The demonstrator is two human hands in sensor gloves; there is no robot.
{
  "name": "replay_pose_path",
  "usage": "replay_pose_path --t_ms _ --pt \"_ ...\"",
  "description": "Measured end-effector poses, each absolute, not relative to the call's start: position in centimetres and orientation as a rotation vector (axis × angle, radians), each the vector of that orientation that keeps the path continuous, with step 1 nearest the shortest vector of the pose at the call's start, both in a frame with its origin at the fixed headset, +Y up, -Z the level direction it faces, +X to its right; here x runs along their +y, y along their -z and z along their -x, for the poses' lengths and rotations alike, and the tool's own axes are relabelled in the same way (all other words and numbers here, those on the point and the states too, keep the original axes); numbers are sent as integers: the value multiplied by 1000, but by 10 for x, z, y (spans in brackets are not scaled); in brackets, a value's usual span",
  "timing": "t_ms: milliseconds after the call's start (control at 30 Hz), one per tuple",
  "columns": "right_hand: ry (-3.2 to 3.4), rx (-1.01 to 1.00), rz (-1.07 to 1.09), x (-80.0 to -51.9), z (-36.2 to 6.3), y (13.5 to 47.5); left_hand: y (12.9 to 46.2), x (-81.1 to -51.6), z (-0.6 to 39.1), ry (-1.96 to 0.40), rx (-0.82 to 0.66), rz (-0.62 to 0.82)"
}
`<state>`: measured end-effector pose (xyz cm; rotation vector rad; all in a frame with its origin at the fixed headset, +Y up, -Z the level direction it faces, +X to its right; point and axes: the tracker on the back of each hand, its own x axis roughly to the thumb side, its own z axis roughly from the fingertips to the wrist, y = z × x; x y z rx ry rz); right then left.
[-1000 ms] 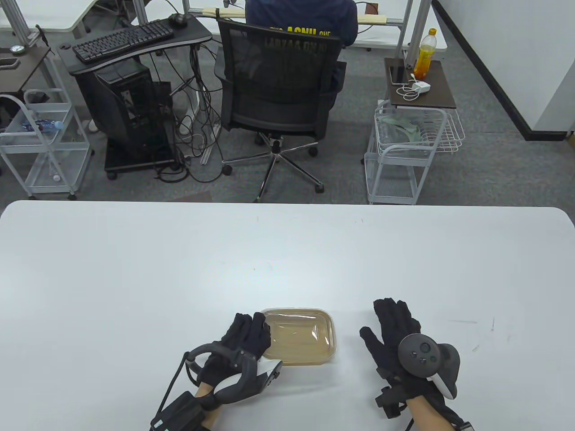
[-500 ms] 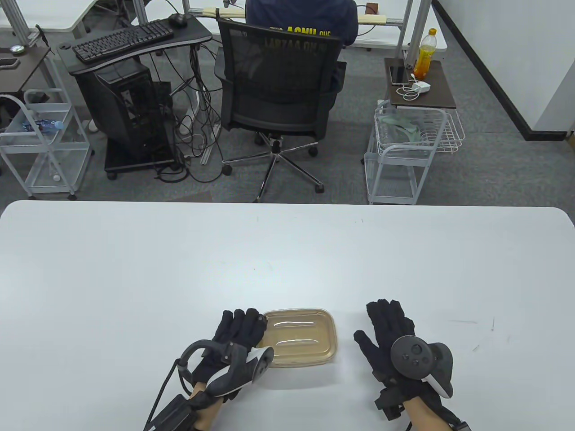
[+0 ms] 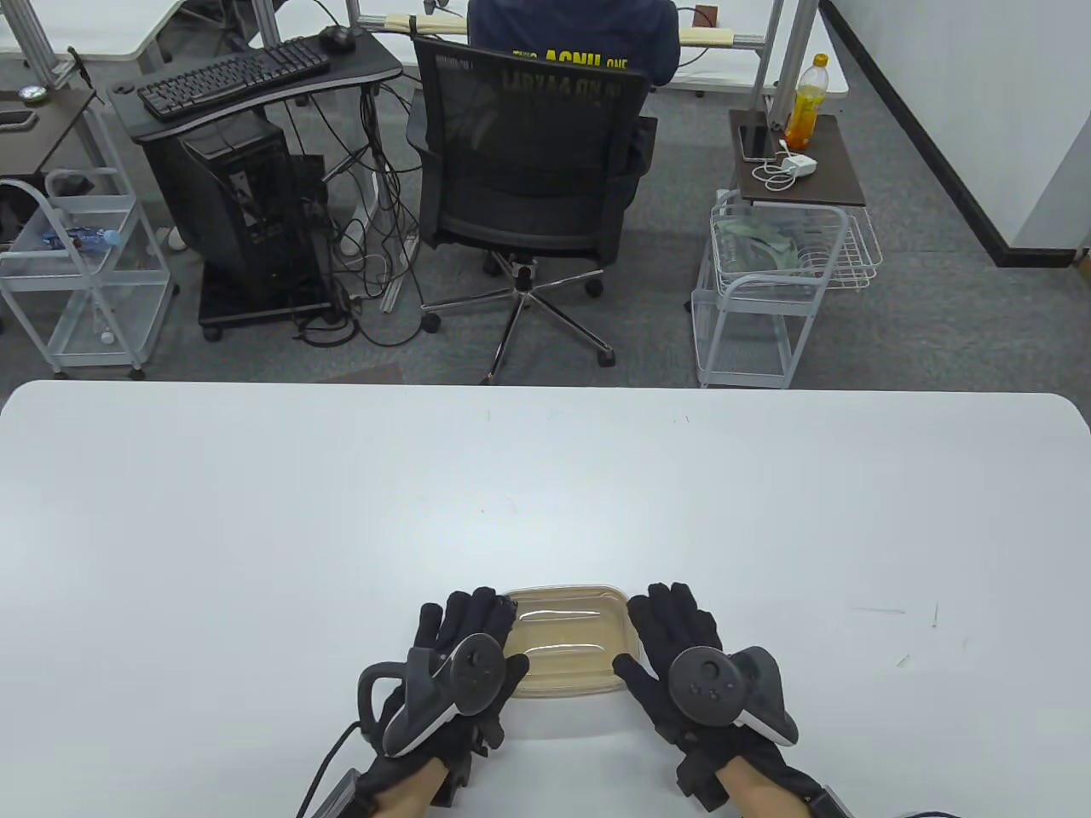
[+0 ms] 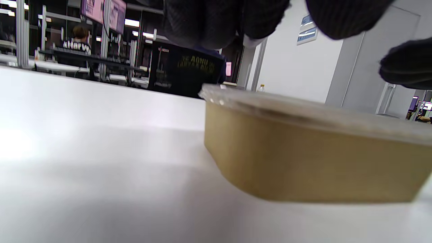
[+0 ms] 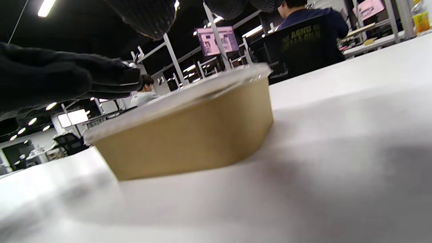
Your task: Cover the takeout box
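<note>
**Hands flank the lidded box**

The table (image 3: 256, 528) carries the box (image 3: 567, 652) near its front edge, brown, with a clear lid (image 3: 562, 615) sitting on top. The left hand (image 3: 464, 639) lies along the box's left side and the right hand (image 3: 678, 639) along its right, fingers extended and flat over the lid's edges. Whether they press the lid, I cannot tell.

Table view high, looking down; both wrist views low, close, sharing takeout box (image 3: 567, 639).
</note>
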<state>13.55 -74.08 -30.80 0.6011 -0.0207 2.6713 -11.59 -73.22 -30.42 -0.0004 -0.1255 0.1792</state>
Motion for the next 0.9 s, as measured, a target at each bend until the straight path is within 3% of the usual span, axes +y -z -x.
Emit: replay_pose_path --t_ms 167,333,900 --pt "-2744 65 -623 -751 -122 310 306 -748 101 -161 -114 117" --pt "-2776 136 -626 -758 -114 310 309 -753 100 -143 -105 140" --pt "-2797 95 -631 -757 -110 304 312 -755 107 -162 -99 152"
